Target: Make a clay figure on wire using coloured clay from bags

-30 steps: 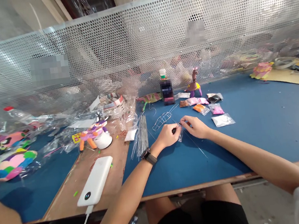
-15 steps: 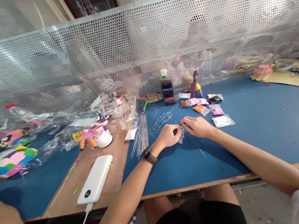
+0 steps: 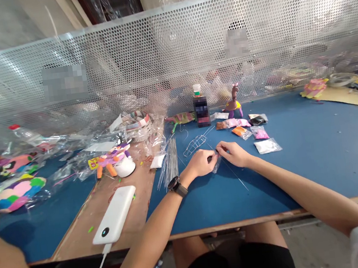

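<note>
Over the blue tabletop my left hand (image 3: 203, 162), with a dark watch on its wrist, is closed around a small clear plastic bag (image 3: 216, 167). Something dark shows between its curled fingers. Facing it, my right hand (image 3: 234, 154) pinches a tiny dark piece at the top of the bag; the fingertips hide most of it. A thin straight wire (image 3: 239, 179) lies beneath both hands. Just beyond the left hand rests a bent wire frame (image 3: 195, 144), with a bundle of straight wires (image 3: 171, 163) to its left.
Small bags of coloured clay, including a white one (image 3: 267, 145) and a pink one (image 3: 259, 132), lie beyond my right hand. A bottle (image 3: 201, 111) and a clay figure (image 3: 234, 103) stand near the perforated metal screen (image 3: 169, 52). A white power bank (image 3: 114, 215) and another person's arm (image 3: 5, 259) are left.
Both hands stay in nearly the same place. My right fingers have shifted very slightly at the top of the bag, and the camera view has moved a little.
</note>
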Available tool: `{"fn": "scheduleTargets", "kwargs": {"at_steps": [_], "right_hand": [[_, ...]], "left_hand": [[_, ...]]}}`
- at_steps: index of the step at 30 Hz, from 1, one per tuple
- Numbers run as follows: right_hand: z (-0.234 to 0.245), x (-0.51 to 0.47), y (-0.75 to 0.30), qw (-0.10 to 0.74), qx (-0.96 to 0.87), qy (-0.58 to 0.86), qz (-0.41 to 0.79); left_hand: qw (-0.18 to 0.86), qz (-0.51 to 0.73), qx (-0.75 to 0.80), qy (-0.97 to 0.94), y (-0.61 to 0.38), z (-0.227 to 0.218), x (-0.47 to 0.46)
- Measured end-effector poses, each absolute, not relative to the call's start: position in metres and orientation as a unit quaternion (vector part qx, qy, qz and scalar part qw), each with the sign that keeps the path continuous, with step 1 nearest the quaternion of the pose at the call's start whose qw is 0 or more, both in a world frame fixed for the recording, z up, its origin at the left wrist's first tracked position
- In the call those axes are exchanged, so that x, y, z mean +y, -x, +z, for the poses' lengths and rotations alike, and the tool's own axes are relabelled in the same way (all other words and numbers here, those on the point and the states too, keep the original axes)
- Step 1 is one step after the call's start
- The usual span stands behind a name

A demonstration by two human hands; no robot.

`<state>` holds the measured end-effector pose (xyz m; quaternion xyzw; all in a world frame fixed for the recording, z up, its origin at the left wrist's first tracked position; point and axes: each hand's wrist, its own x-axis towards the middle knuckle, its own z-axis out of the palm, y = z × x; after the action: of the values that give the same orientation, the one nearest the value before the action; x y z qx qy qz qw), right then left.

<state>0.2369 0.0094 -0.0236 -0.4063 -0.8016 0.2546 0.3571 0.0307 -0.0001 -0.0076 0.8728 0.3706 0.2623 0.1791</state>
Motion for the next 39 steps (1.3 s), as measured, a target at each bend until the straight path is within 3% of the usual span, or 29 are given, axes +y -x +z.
{"fn": "scheduleTargets", "kwargs": {"at_steps": [9, 18, 21, 29, 39], "right_hand": [[-0.010, 0.007, -0.251, 0.266, -0.871, 0.374, 0.174], [-0.010, 0.000, -0.243, 0.194, -0.885, 0.418, 0.071], [-0.016, -0.002, -0.239, 0.227, -0.863, 0.442, 0.094], [-0.032, 0.008, -0.229, 0.414, -0.784, 0.377, 0.268], [-0.035, 0.011, -0.231, 0.424, -0.751, 0.377, 0.337]], "left_hand": [[0.153, 0.236, 0.373, -0.884, -0.031, -0.007, -0.003], [0.001, 0.165, 0.371, -0.914, -0.032, 0.001, -0.009], [-0.037, 0.155, 0.368, -0.916, -0.030, 0.004, -0.008], [-0.062, 0.174, 0.387, -0.903, -0.022, 0.002, 0.007], [0.004, 0.223, 0.407, -0.886, -0.028, -0.004, 0.003]]}}
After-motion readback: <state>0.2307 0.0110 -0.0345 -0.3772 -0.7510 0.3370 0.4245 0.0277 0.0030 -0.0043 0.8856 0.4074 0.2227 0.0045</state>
